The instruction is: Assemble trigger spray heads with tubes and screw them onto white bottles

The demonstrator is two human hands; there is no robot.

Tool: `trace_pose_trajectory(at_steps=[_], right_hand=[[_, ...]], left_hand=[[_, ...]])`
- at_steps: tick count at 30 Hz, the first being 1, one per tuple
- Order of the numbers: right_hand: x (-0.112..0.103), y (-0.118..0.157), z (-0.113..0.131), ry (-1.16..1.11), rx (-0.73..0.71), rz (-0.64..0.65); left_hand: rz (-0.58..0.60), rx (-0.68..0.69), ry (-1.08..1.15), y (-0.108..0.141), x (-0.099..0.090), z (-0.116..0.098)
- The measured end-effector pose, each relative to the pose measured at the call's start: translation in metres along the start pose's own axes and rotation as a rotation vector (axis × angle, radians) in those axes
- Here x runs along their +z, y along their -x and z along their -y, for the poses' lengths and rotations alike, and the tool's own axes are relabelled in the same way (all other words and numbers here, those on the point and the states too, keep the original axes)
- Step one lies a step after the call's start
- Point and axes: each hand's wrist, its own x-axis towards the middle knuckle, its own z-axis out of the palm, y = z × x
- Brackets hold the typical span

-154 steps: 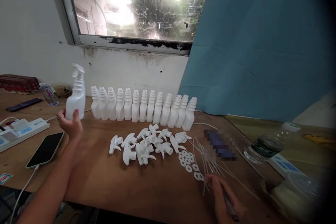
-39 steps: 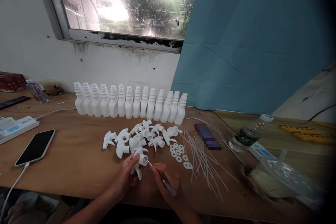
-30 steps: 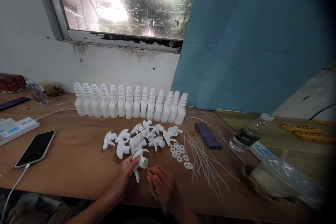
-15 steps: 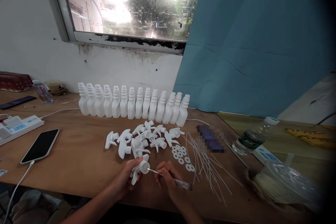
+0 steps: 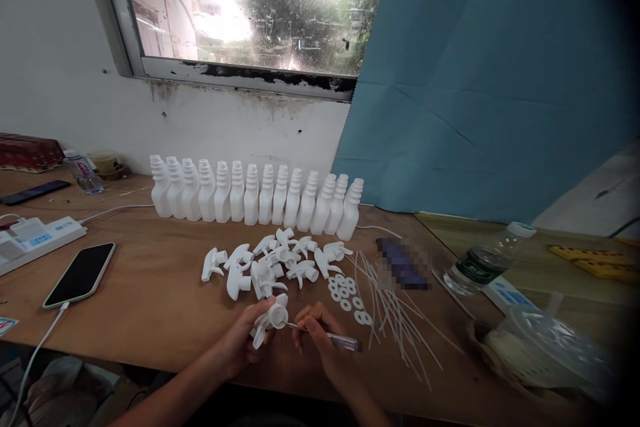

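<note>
My left hand (image 5: pixel 246 335) is closed around a white trigger spray head (image 5: pixel 277 315), its round collar turned towards my right hand. A small screwdriver (image 5: pixel 345 342) with a clear handle is pinched in my right hand (image 5: pixel 316 328). Its thin metal shaft points left at the collar's opening; whether the tip touches the collar I cannot tell. Just beyond my hands lies a pile of loose white spray heads (image 5: pixel 270 260). To the right of them are several flat white ring washers (image 5: pixel 345 305) and a spread of thin white tubes (image 5: pixel 395 320).
White bottles (image 5: pixel 253 203) without caps stand in a row near the wall. Left is a phone (image 5: pixel 80 275) on a cable, beside a power strip (image 5: pixel 45 240). On the right are a water bottle (image 5: pixel 483 263), a lidded plastic cup (image 5: pixel 545 347) and a blurred dark object (image 5: pixel 403 263).
The screwdriver's tip has drawn slightly back from the collar, and its handle has swung a little up and left. My left hand still holds the spray head, its collar turned slightly more towards me.
</note>
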Motion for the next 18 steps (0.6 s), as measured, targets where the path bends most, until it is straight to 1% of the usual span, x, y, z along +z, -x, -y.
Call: trace_pose_trajectory(at_steps=[1, 3, 5, 7, 9, 10, 11, 12, 14, 16, 18], right_hand=[[0.0, 0.001, 0.001, 0.041, -0.033, 0.007], [-0.002, 0.001, 0.002, 0.217, -0.15, 0.035], [-0.004, 0.0, 0.002, 0.431, -0.308, 0.11], [-0.005, -0.003, 0.001, 0.592, -0.505, 0.187], [-0.004, -0.006, -0.001, 0.691, -0.672, 0.202], [-0.003, -0.007, -0.002, 0.72, -0.727, 0.19], [-0.002, -0.007, -0.002, 0.734, -0.746, 0.174], [-0.001, -0.006, -0.001, 0.73, -0.741, 0.154], [-0.001, -0.003, 0.002, 0.68, -0.646, 0.092], [-0.006, 0.0, 0.006, 0.615, -0.458, -0.039], [-0.015, -0.001, 0.011, 0.571, -0.23, -0.188]], left_hand=[[0.015, -0.034, 0.033, -0.002, -0.002, 0.001], [0.034, -0.067, 0.092, -0.006, -0.005, 0.002], [0.037, -0.092, 0.126, -0.007, -0.006, 0.002], [0.026, -0.123, 0.148, -0.006, -0.006, 0.001], [0.019, -0.138, 0.171, -0.005, -0.004, 0.0], [0.021, -0.138, 0.18, -0.004, -0.003, 0.0], [0.024, -0.136, 0.181, -0.003, -0.003, 0.0], [0.027, -0.133, 0.172, -0.003, -0.002, 0.0], [0.014, -0.118, 0.128, -0.002, 0.0, 0.0], [-0.027, -0.045, 0.072, -0.001, 0.0, 0.0], [-0.05, 0.094, 0.008, 0.0, -0.001, 0.001]])
